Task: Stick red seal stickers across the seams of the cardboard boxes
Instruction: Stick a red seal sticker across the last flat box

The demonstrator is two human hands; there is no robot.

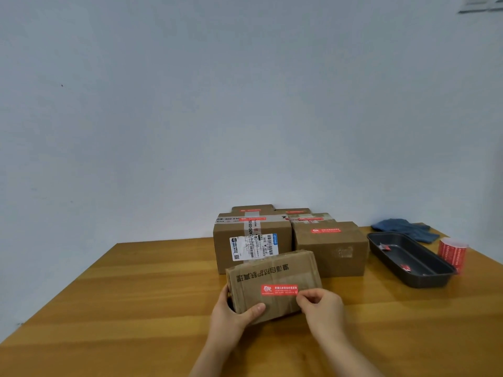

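A small cardboard box (272,276) with black printed characters lies tilted on the wooden table (136,295) in front of me. A red seal sticker (279,290) lies on its near face. My left hand (234,311) grips the box's left end, thumb on the front. My right hand (319,303) pinches the sticker's right end with curled fingers. Behind it stand several cardboard boxes, the left one (251,240) and the right one (330,250) both with red stickers on top.
A dark oblong tray (411,261) with red paper scraps sits to the right. Beside it stands a roll of red stickers (453,253). A blue cloth (405,228) lies at the back right. A plain wall rises behind the table.
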